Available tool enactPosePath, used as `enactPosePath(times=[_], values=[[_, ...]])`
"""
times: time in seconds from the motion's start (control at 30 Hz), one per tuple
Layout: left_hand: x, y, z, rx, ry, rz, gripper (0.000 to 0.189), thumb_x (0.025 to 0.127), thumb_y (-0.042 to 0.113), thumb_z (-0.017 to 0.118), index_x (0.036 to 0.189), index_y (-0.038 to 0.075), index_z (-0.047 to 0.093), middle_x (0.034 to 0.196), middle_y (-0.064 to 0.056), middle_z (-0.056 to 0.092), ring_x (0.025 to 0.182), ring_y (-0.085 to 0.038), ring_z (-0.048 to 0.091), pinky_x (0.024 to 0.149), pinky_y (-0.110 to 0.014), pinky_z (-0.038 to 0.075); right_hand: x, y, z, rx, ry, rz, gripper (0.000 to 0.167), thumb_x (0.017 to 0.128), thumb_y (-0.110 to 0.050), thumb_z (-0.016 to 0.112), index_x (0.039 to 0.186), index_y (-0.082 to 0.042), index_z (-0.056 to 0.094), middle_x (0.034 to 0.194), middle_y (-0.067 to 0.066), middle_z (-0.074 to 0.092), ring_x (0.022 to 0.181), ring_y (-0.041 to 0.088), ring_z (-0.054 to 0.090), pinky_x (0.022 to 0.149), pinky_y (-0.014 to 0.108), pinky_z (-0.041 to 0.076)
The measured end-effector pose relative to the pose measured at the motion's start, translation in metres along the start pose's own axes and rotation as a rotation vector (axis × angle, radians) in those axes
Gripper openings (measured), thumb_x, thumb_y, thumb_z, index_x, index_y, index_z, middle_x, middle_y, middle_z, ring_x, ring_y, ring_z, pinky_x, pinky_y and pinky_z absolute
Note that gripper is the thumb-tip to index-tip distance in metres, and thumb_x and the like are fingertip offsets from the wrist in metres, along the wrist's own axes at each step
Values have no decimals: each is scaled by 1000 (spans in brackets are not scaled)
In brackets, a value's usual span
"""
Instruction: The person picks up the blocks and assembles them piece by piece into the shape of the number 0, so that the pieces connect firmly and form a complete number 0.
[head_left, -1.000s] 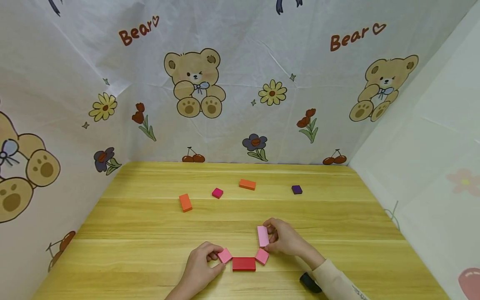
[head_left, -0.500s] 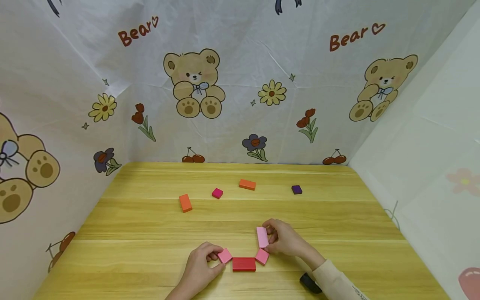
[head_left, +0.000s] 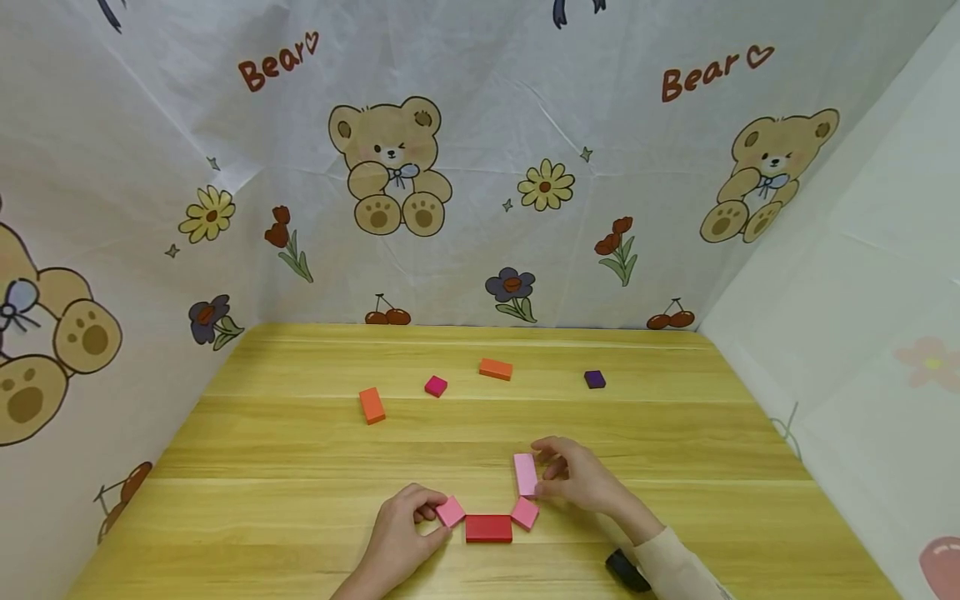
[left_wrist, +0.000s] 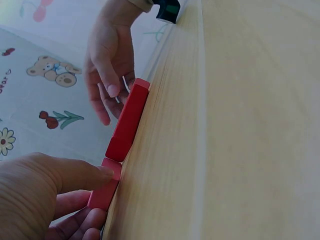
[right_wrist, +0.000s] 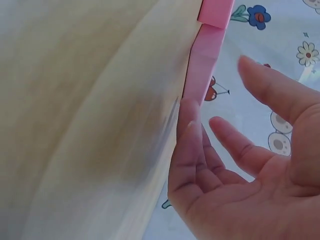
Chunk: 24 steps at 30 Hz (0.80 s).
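Note:
My left hand (head_left: 401, 529) pinches a small pink square block (head_left: 451, 512) between thumb and fingers; its corner meets the left end of a red rectangular block (head_left: 489, 528). At the red block's other end lies a second pink square block (head_left: 525, 513), turned at an angle. Beyond that one, a light pink rectangular block (head_left: 525, 475) points away from me. Just right of it is my right hand (head_left: 581, 479), fingers loosely bent. In the right wrist view, the thumb stands apart from the light pink block (right_wrist: 202, 67), while one fingertip lies at its end.
Farther back on the wooden table (head_left: 300, 467) lie two orange blocks (head_left: 372, 406), a magenta block (head_left: 436, 386) and a dark purple block (head_left: 595, 379). A black object (head_left: 627, 571) is beside the right sleeve (head_left: 678, 567). A bear-print cloth (head_left: 465, 100) hangs behind.
My right hand has let go of the light pink block and moved slightly right, its fingers spreading. That block has slid a little towards me. The left hand has stayed put.

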<state>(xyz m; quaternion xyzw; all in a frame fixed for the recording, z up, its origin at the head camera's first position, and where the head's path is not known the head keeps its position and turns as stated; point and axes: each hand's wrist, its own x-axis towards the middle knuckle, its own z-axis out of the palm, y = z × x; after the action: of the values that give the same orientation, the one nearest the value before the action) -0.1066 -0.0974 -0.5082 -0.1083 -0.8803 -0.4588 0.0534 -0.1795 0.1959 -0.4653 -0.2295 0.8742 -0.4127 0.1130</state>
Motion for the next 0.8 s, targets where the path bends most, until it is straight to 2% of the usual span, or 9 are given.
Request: enactPosePath(times=[0.1, 0.2, 0.3, 0.4, 0.57, 0.8], values=[[0, 0, 1, 3, 2, 0, 30, 69, 6, 85, 95, 10, 73, 87, 9, 64, 76, 1, 56, 69, -20, 51, -4, 1, 0, -54, 50, -6, 52, 85, -20, 76, 127, 3, 57, 114, 16, 63, 95, 26, 61, 80, 32, 54], [0, 0, 1, 7, 8, 4, 29, 69, 6, 85, 95, 11, 73, 86, 9, 64, 75, 1, 55, 69, -20, 50, -10, 1, 2, -123, 80, -10, 56, 87, -30, 74, 131, -1, 58, 120, 13, 61, 107, 29, 60, 91, 44, 52], [0, -1, 2, 10, 13, 11, 29, 68, 6, 85, 95, 10, 73, 86, 9, 64, 75, 1, 55, 69, -20, 50, -16, -1, 6, -171, 81, -18, 62, 87, -37, 73, 137, -5, 55, 130, 16, 57, 120, 36, 55, 99, 57, 46], [0, -1, 2, 10, 18, 17, 29, 68, 5, 85, 94, 10, 73, 86, 9, 64, 75, 1, 55, 69, -20, 50, -22, -4, 10, -206, 60, -19, 65, 88, -41, 71, 141, -8, 52, 141, 24, 47, 127, 45, 47, 101, 65, 40], [0, -2, 3, 7, 27, 21, 29, 68, 5, 85, 94, 10, 73, 85, 9, 64, 75, 1, 55, 68, -20, 50, -29, -10, 17, -241, 28, -9, 64, 90, -44, 67, 143, -11, 51, 149, 29, 37, 135, 52, 35, 104, 69, 33], [0, -2, 3, 4, 28, 18, 30, 68, 5, 85, 94, 11, 73, 86, 10, 64, 75, 1, 55, 69, -20, 51, -31, -11, 24, -251, 41, 4, 62, 91, -45, 64, 142, -13, 52, 151, 23, 39, 140, 52, 29, 106, 70, 29]])
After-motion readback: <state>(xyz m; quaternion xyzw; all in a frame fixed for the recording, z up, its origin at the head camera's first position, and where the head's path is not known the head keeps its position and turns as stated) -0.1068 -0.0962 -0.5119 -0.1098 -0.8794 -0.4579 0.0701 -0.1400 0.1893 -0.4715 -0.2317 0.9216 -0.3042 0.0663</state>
